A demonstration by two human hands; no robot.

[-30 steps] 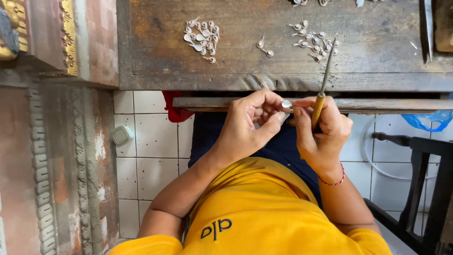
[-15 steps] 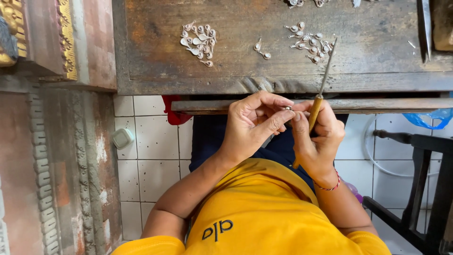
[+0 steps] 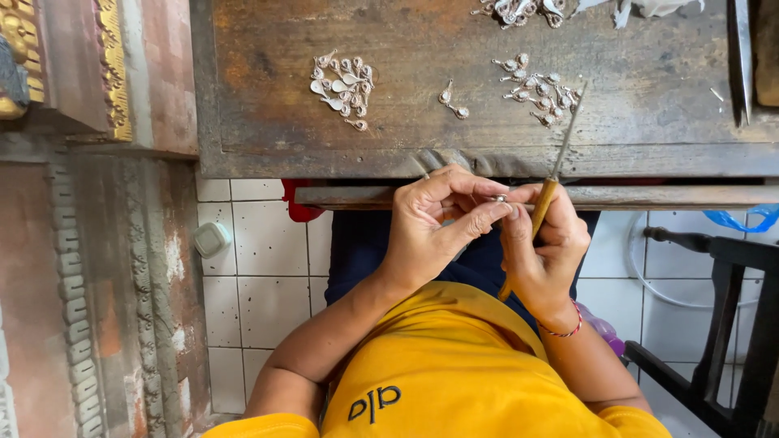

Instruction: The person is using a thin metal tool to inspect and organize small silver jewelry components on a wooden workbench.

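Observation:
My left hand [image 3: 438, 223] pinches a tiny silver piece [image 3: 501, 198] between thumb and fingertips, just below the edge of the wooden workbench [image 3: 268, 89]. My right hand [image 3: 545, 251] grips a thin metal file with a wooden handle [image 3: 545, 199], its tip pointing up over the bench, and its fingers touch the small piece too. On the bench lie small silver pieces: a pile at the left [image 3: 342, 85], a pair in the middle [image 3: 452, 99] and a cluster at the right [image 3: 540, 88].
More silver pieces [image 3: 519, 10] lie at the bench's far edge, a metal tool [image 3: 743, 49] at its right. A wooden rail [image 3: 665, 195] runs under the bench. A dark chair [image 3: 722, 341] stands at the right, a carved reddish wall [image 3: 81, 243] at the left.
Both hands have shifted a little to the right and stay together on the small piece; the file leans slightly more.

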